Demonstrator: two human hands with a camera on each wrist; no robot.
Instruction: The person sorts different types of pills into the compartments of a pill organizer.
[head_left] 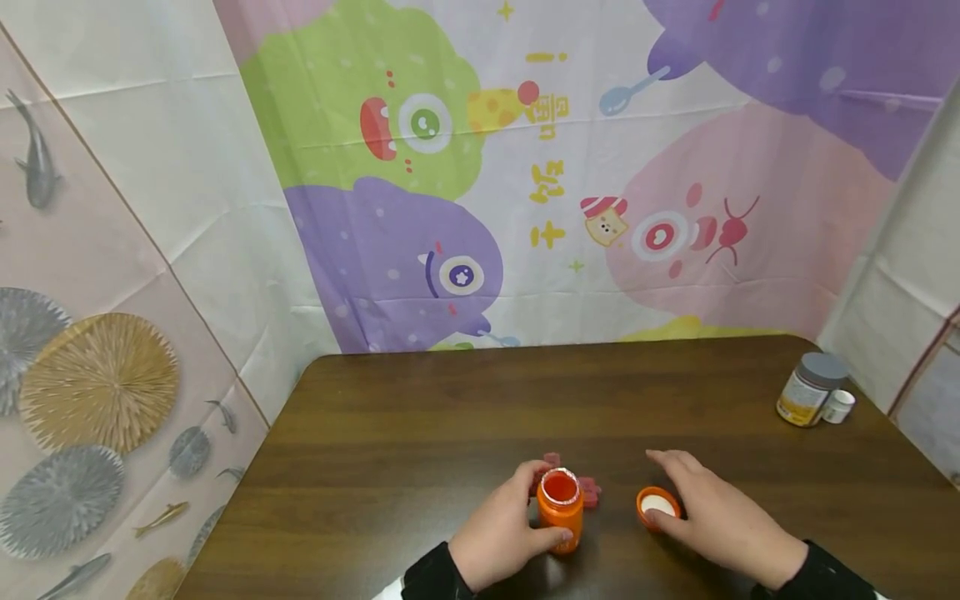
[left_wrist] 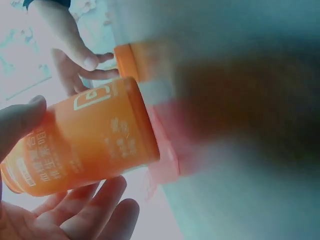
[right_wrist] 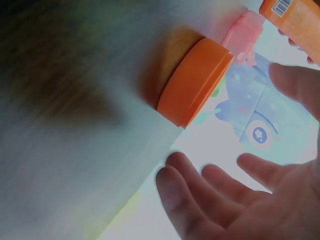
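My left hand (head_left: 501, 527) holds an orange bottle (head_left: 567, 518) upright, thumb on the near side and fingers on the far side. The bottle's mouth is uncovered, with silvery foil bits round its rim; pale print shows on its side (left_wrist: 95, 140) in the left wrist view. To the right, an orange cap (head_left: 658, 507) lies on the table with its white inside up. Beside it is my right hand (head_left: 723, 518), fingers spread and nothing held; the thumb overlaps the cap's edge in the head view. The right wrist view shows the cap (right_wrist: 197, 82) standing away from the fingertips.
A pinkish-red plastic thing (head_left: 589, 492) lies just behind the bottle, partly hidden by it. At the back right of the brown table (head_left: 420, 425) stand a grey-lidded jar (head_left: 810, 392) and a small white container (head_left: 838, 407). A cartoon-printed cloth (head_left: 540, 317) hangs behind the table.
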